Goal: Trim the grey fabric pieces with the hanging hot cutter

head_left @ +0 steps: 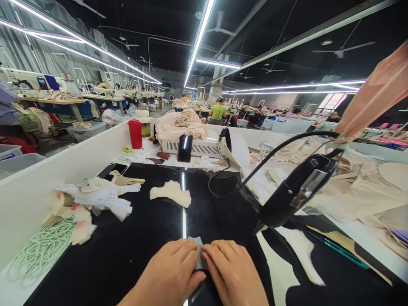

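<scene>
My left hand and my right hand lie side by side at the near edge of the glossy black worktop. Both press down with curled fingers on a small grey piece of fabric between them; the fingertips pinch its edges. A black hand-held tool with a black cable hangs tilted just right of my hands, above the table.
Cream fabric cut pieces lie mid-table, with white and pink scraps and coiled cord at the left. A red cup, a phone and a white box stand at the back. Fabric piles fill the right. Other people work farther off.
</scene>
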{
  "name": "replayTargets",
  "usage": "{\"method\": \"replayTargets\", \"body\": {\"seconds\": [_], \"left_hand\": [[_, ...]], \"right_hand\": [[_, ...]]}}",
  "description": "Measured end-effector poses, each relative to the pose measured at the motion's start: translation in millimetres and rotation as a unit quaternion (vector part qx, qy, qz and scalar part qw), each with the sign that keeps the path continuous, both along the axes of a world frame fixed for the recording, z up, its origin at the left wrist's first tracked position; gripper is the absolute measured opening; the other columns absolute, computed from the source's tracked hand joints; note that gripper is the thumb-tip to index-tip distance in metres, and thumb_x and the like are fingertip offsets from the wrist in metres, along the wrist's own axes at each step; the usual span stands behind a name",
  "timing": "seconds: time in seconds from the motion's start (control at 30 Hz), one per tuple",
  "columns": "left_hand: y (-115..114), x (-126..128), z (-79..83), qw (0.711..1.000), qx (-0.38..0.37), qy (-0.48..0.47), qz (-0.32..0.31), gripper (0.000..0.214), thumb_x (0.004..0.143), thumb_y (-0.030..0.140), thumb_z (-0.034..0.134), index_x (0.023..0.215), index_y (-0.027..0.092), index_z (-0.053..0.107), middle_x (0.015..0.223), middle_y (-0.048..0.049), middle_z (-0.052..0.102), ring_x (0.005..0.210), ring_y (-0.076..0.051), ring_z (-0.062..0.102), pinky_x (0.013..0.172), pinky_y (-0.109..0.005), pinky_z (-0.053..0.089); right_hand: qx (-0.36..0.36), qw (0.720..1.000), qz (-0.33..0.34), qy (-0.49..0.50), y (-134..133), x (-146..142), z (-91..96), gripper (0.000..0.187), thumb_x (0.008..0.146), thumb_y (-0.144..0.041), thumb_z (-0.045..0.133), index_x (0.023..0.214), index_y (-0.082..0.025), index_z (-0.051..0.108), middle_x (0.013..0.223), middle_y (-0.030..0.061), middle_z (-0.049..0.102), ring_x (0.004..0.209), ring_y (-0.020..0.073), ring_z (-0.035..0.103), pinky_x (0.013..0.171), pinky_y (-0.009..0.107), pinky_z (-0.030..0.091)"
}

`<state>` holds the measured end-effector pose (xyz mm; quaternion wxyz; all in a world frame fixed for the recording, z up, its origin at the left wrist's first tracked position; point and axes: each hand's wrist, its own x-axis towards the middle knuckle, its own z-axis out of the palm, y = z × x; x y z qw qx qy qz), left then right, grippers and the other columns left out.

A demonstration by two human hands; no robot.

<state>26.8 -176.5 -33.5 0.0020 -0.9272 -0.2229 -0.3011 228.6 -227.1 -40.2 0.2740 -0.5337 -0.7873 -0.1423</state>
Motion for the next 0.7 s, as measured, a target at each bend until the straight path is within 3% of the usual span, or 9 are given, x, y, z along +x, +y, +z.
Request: {"method": "replayTargets", "body": {"seconds": [0.13,0.2,0.27,0.33,0.4,0.47,0.57,0.63,0.7], "left_hand": [[-1,0,-0.2,0.999,-0.039,-0.014,0.01,0.031,0.108,0.043,0.047,0.111,0.018,0.065,0.113,-0.006,0.076,0.104,-0.024,0.074,0.091,-0.037,0.062],[-3,0,-1.6,0.999,-0.05,-0.019,0.006,0.029,0.106,0.044,0.053,0.11,0.018,0.065,0.112,-0.0059,0.076,0.104,-0.024,0.073,0.091,-0.037,0.062],[-6,1,-3.7,0.998,-0.052,-0.03,-0.007,0.03,0.106,0.046,0.054,0.109,0.018,0.064,0.109,-0.0048,0.077,0.102,-0.023,0.074,0.091,-0.036,0.062],[-7,2,-6.4,0.998,-0.046,-0.045,-0.015,0.032,0.106,0.048,0.051,0.107,0.019,0.064,0.107,-0.0036,0.077,0.101,-0.023,0.074,0.09,-0.035,0.061],[-7,3,-9.5,0.998,-0.028,-0.059,-0.017,0.036,0.108,0.05,0.046,0.105,0.019,0.064,0.106,-0.0029,0.077,0.099,-0.022,0.074,0.087,-0.033,0.061],[-6,5,-12.5,0.997,-0.012,-0.069,-0.016,0.039,0.109,0.05,0.042,0.102,0.019,0.064,0.104,-0.0026,0.077,0.098,-0.021,0.074,0.086,-0.032,0.061],[-4,6,-15.9,0.996,0.017,-0.083,-0.014,0.042,0.11,0.051,0.039,0.102,0.019,0.065,0.102,-0.0018,0.077,0.095,-0.02,0.074,0.084,-0.03,0.06],[-4,6,-17.0,0.996,0.037,-0.086,-0.016,0.041,0.11,0.051,0.041,0.103,0.018,0.065,0.102,-0.0012,0.077,0.094,-0.019,0.074,0.084,-0.029,0.059],[-3,6,-17.6,0.995,0.052,-0.085,-0.018,0.04,0.11,0.05,0.042,0.105,0.018,0.065,0.103,-0.0013,0.077,0.095,-0.018,0.073,0.084,-0.027,0.058]], "right_hand": [[0.173,0.984,-0.041,0.019,-20,30,25.0,0.027,0.094,-0.018,0.066,0.121,-0.025,0.068,0.106,0.0069,0.075,0.092,0.0251,0.069,0.088,0.041,0.049],[0.248,0.95,-0.138,0.129,-26,44,39.7,0.03,0.091,-0.023,0.072,0.12,-0.03,0.069,0.103,0.0077,0.072,0.091,0.0292,0.068,0.089,0.048,0.049],[0.27,0.898,-0.196,0.287,-24,57,53.1,0.046,0.086,-0.036,0.078,0.13,-0.034,0.064,0.116,0.0105,0.067,0.108,0.0359,0.064,0.099,0.058,0.046],[0.232,0.862,-0.142,0.427,-15,67,63.3,0.077,0.079,-0.045,0.083,0.146,-0.039,0.048,0.141,0.0104,0.055,0.136,0.0383,0.049,0.114,0.064,0.034],[0.141,0.84,-0.076,0.518,0,75,70.4,0.092,0.076,-0.054,0.083,0.153,-0.042,0.035,0.151,0.0081,0.049,0.147,0.0363,0.038,0.12,0.065,0.027],[0.05,0.81,-0.031,0.583,14,81,75.3,0.082,0.077,-0.06,0.08,0.148,-0.039,0.043,0.145,0.009,0.057,0.141,0.036,0.048,0.117,0.063,0.034],[-0.004,0.775,-0.01,0.632,29,80,80.4,0.053,0.079,-0.057,0.079,0.121,-0.029,0.064,0.116,0.0083,0.072,0.105,0.0304,0.071,0.098,0.051,0.054],[0.001,0.778,-0.002,0.628,33,72,82.1,0.042,0.081,-0.052,0.081,0.112,-0.027,0.067,0.102,0.0043,0.073,0.083,0.0232,0.073,0.084,0.041,0.059],[0.009,0.79,0.025,0.613,34,59,81.9,0.036,0.083,-0.046,0.081,0.11,-0.028,0.065,0.097,0.0014,0.072,0.074,0.019,0.072,0.076,0.036,0.06]]}}
